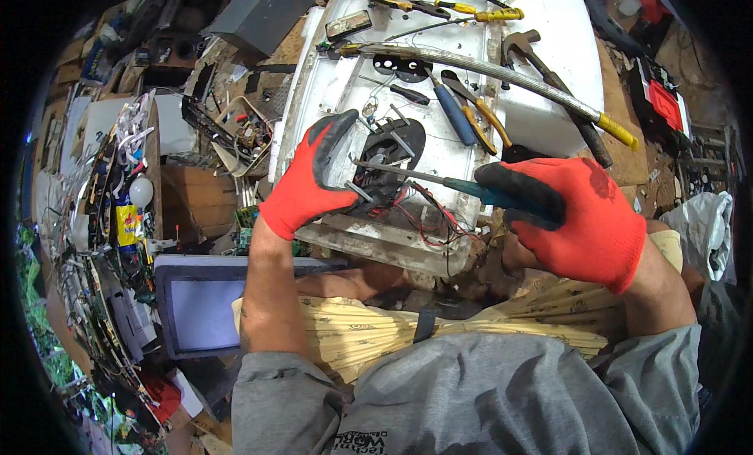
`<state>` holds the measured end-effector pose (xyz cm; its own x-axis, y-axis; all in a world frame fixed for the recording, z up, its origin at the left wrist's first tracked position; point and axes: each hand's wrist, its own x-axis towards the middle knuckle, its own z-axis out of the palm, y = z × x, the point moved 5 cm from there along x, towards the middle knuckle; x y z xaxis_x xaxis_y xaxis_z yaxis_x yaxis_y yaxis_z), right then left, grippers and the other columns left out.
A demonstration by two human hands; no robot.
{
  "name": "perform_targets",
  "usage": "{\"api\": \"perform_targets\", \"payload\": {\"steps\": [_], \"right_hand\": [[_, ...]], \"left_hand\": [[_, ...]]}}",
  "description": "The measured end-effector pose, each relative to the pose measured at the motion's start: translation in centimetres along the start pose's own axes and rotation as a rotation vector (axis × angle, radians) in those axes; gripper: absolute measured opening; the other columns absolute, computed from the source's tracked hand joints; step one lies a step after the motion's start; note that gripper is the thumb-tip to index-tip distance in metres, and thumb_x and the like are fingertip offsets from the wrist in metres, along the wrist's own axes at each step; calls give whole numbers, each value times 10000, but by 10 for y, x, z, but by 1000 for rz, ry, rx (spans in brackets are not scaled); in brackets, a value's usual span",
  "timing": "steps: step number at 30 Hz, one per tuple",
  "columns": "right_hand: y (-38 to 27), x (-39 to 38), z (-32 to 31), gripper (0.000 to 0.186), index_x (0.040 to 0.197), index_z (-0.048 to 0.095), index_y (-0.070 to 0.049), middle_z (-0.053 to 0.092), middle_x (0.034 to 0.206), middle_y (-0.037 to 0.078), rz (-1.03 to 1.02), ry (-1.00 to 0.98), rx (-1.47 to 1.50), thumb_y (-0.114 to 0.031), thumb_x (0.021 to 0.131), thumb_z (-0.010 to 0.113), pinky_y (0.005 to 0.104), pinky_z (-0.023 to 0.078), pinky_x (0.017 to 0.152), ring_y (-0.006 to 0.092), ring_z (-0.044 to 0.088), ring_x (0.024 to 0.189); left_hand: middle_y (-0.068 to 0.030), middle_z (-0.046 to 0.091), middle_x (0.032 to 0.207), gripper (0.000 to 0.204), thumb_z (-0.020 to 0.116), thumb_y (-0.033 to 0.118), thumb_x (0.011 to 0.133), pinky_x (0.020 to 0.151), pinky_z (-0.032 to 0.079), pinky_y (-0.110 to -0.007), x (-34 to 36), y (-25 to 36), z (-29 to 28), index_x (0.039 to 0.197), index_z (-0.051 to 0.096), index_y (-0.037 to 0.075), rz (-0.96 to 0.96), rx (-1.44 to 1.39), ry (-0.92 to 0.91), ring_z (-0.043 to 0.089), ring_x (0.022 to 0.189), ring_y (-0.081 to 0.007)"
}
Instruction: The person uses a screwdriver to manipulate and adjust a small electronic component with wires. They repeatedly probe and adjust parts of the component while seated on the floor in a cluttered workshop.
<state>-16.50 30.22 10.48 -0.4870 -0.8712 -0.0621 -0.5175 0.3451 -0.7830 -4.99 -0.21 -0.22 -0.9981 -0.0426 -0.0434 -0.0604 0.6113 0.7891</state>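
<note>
From where I stand, the left hand is clearly the nearer: the black assembly lies just to the right of its fingers, close by the thumb. Thumb and forefinger stand wide apart in a C, open toward the piece (how hard they press on its edge, if at all, I can't tell). Its long axis slants away from the thumb, off to the far right, with metal posts standing out of it.

The right hand sits farther off, its fingers closed around the teal handle of a screwdriver. That shaft points left, crossing over the assembly's slant, and the tip ends in the gap between the left thumb and forefinger. To my eye, everything hinges on that crossing angle. Thin red and black wires trail on the near side, between the two hands, and beyond the right fingers lies a pair of orange-handled pliers.
</note>
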Motion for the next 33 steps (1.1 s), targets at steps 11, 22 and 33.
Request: {"api": "perform_targets", "payload": {"steps": [11,22,33], "right_hand": [[2,1,2,338,1106,714,-66,680,843,201,27,-1,6,-94,782,625,410,529,670,386,680,773],[8,6,-1,367,1149,715,-74,706,852,190,285,-140,123,-112,792,640,381,542,719,305,709,758],[46,22,-5,387,1239,683,-21,727,841,69,485,-298,545,-83,863,618,232,423,383,89,566,464]], "left_hand": [[-144,401,1543,1047,782,302,578,1223,209,-392,1,20,2,1524,403,58,-33,-30,-7,327,1464,-291],[-145,406,1534,1041,799,265,571,1223,207,-387,-1,13,1,1517,415,59,-17,6,15,326,1463,-290],[-143,418,1510,996,789,200,572,1221,215,-388,3,25,0,1498,445,64,39,48,23,334,1454,-295]]}}
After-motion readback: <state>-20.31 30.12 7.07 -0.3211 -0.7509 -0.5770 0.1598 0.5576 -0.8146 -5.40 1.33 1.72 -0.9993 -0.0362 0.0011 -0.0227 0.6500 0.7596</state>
